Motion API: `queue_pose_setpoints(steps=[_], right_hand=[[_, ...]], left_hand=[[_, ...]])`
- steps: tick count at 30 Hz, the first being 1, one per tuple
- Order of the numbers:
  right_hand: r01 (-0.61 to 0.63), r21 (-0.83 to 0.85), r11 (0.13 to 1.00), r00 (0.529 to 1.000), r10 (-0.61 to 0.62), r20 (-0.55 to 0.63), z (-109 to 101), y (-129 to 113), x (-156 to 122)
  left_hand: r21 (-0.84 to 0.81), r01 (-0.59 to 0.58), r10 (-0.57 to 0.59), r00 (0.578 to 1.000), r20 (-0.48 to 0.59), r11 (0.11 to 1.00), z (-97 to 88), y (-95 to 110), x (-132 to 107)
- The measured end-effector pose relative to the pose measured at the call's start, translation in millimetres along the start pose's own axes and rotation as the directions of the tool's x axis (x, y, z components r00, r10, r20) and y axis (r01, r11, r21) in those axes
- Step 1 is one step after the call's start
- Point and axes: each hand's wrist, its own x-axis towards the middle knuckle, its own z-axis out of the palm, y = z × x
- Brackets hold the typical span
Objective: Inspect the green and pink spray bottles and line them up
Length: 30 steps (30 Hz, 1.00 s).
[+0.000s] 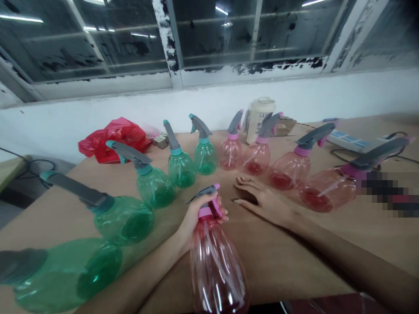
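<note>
My left hand [206,205] is wrapped round the neck and trigger of a pink spray bottle [218,266] with a grey and pink head. That bottle is near me, its base towards the bottom of the view. My right hand [258,198] lies on the table, fingers spread and holding nothing. Several green spray bottles [156,187] with grey heads stand in a curved row on the left. Beyond my right hand, several pink spray bottles [291,168] continue the curve to the right.
The wooden table [275,261] meets a white wall under windows. At the back are a crumpled red plastic bag [118,137], a pale can-shaped container [260,117] and a white and blue power strip [348,141]. Black cables [397,135] lie on the right.
</note>
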Motion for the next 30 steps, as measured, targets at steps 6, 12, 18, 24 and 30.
queue_pose_setpoints(steps=[6, 12, 18, 24, 30], right_hand=[[0.036, 0.047, 0.998, 0.999, -0.038, 0.036, -2.4, 12.8, 1.5], [0.041, 0.118, 0.992, 0.999, -0.043, 0.009, -5.3, 14.6, 2.2], [0.042, 0.165, 0.985, 0.999, -0.043, 0.003, -6.3, 18.3, 3.1], [0.049, 0.144, 0.988, 0.999, -0.049, -0.001, -6.0, 16.5, 3.1], [0.046, 0.077, 0.996, 0.999, -0.047, 0.007, -4.4, 11.6, 1.7]], left_hand=[[0.113, -0.021, 0.008, 0.993, 0.115, 0.993, 7.4, 5.5, -11.2], [0.070, -0.042, 0.037, 0.997, 0.067, 0.997, 4.3, 8.1, -5.6], [0.030, 0.009, -0.011, 0.998, 0.070, 1.000, 4.7, 5.8, -2.4], [-0.006, 0.080, -0.079, 0.995, 0.054, 0.997, 3.7, 1.4, 3.8], [-0.004, 0.077, -0.076, 0.994, 0.077, 0.997, 0.9, -1.3, 7.8]])
